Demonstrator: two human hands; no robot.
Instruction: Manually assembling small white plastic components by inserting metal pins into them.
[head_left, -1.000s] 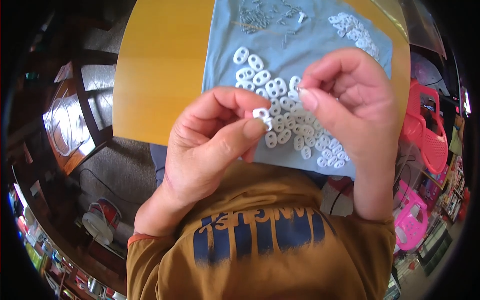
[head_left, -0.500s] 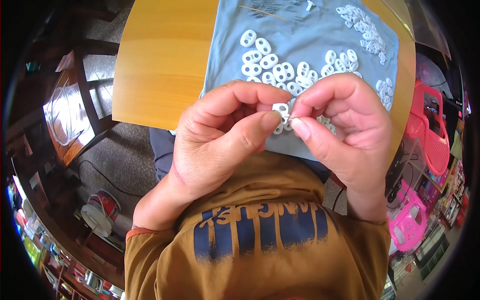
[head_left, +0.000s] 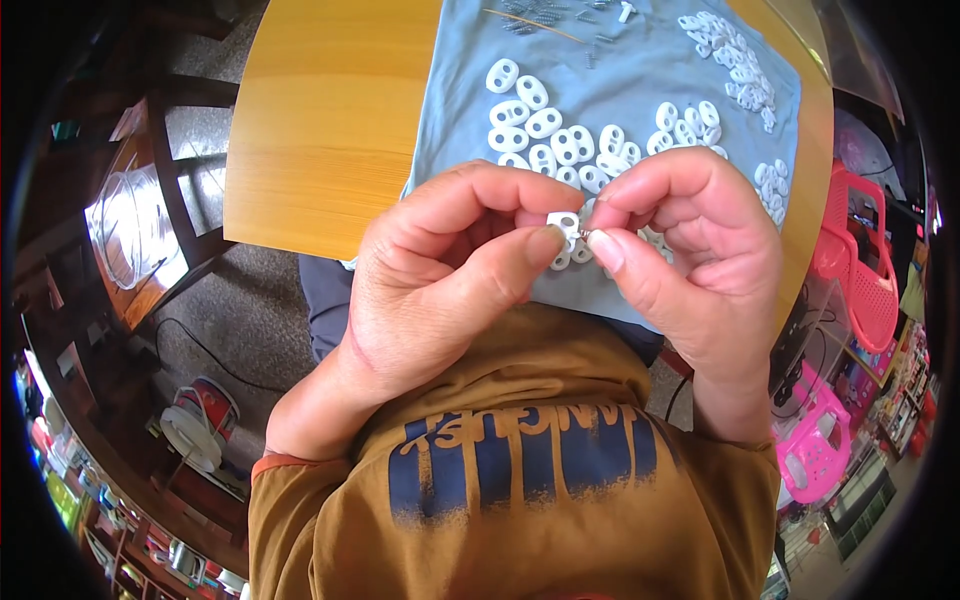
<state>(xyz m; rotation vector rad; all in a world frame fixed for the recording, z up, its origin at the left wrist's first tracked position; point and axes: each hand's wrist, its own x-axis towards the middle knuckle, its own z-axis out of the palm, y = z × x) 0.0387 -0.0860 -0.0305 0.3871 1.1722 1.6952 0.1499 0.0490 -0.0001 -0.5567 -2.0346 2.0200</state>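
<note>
Left hand [head_left: 425, 285] pinching white piece [head_left: 561, 218], right hand [head_left: 695, 265] holding metal bit [head_left: 585, 233], blue cloth [head_left: 640, 80]

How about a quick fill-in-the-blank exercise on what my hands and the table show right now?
1. The small plastic piece in the left hand is coloured ____.
2. The right hand pinches a tiny metal part between a finger and the ____.
3. The cloth on the table is coloured ____.
4. The loose springs lie near the picture's ____ edge.

Missing words: white; thumb; blue; top.
</note>
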